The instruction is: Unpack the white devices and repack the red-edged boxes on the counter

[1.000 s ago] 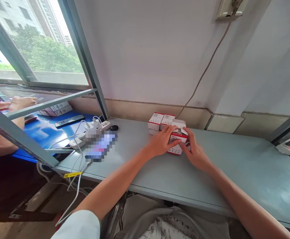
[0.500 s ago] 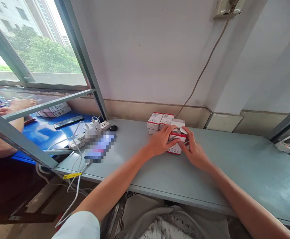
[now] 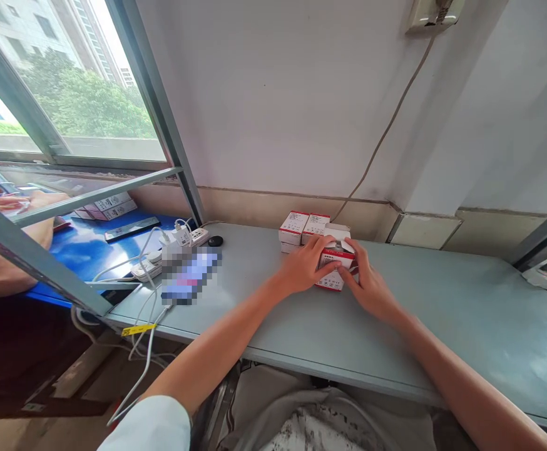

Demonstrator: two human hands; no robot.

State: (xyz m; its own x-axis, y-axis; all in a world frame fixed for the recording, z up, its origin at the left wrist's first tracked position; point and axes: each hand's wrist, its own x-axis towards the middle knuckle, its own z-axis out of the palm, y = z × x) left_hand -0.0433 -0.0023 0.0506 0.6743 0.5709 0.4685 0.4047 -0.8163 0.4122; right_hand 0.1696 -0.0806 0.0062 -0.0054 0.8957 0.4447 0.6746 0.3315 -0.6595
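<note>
- White-and-red cardboard box (image 3: 328,280) on the grey metal counter (image 3: 447,319), near the far wall and right of the counter's middle, a white flap (image 3: 338,233) raised on top.
- Left hand (image 3: 305,266) clamped on the box's left side, fingers curled over the top.
- Right hand (image 3: 370,283) clamped on the box's right side, both hands together around it.
- Matching pair of boxes (image 3: 304,227) just beside the held box, toward the far left.
- Farther left on the counter: pixelated flat object (image 3: 188,275), round black object (image 3: 216,241), white power strip (image 3: 146,270) with white cables (image 3: 148,351).
- Yellow tag (image 3: 137,329) on a cable at the near edge.
- Far left, beyond the metal window frame (image 3: 156,113): blue table (image 3: 86,250) with stacked boxes (image 3: 107,207), co-worker's hand (image 3: 43,202) above it.
- Beige cord (image 3: 386,131) running down the wall from a wall-mounted socket (image 3: 430,15).
</note>
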